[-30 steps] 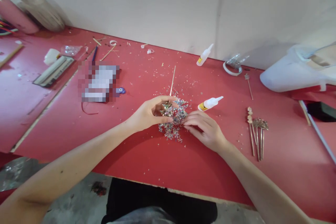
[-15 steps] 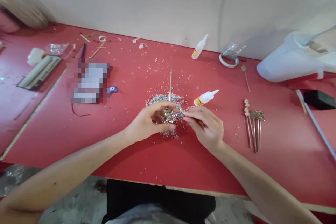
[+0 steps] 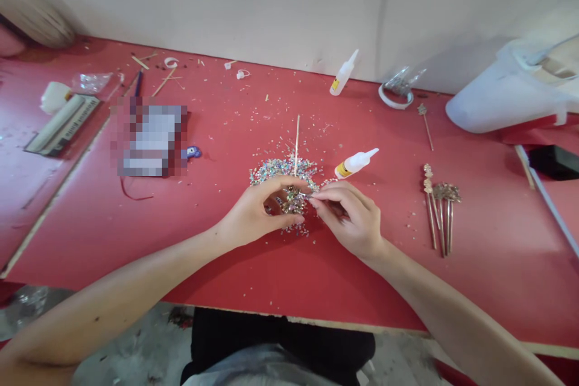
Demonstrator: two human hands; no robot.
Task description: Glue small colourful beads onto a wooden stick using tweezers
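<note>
My left hand (image 3: 266, 208) curves its thumb and fingers round the ornate head of a metal hairpin (image 3: 297, 148), whose thin stick points away from me. Around and under it lies a pile of small glittering rhinestones (image 3: 280, 167) on the red table (image 3: 253, 277). My right hand (image 3: 350, 214) is closed in a pinch at the right side of the hairpin's head, and what its fingertips hold is too small to name. Just beyond that hand a glue bottle (image 3: 355, 164) with a yellow label lies on its side.
Another glue bottle (image 3: 344, 74) stands near the wall, beside a tape ring (image 3: 395, 96). Several hairpins (image 3: 441, 211) and a white bucket (image 3: 502, 93) are on the right. At left are a blurred-out rectangular object (image 3: 151, 140) and a long box (image 3: 66, 125).
My right hand has moved slightly left, its fingertips closer to the hairpin's head. My left hand keeps its hold. The whole view has shifted a little.
</note>
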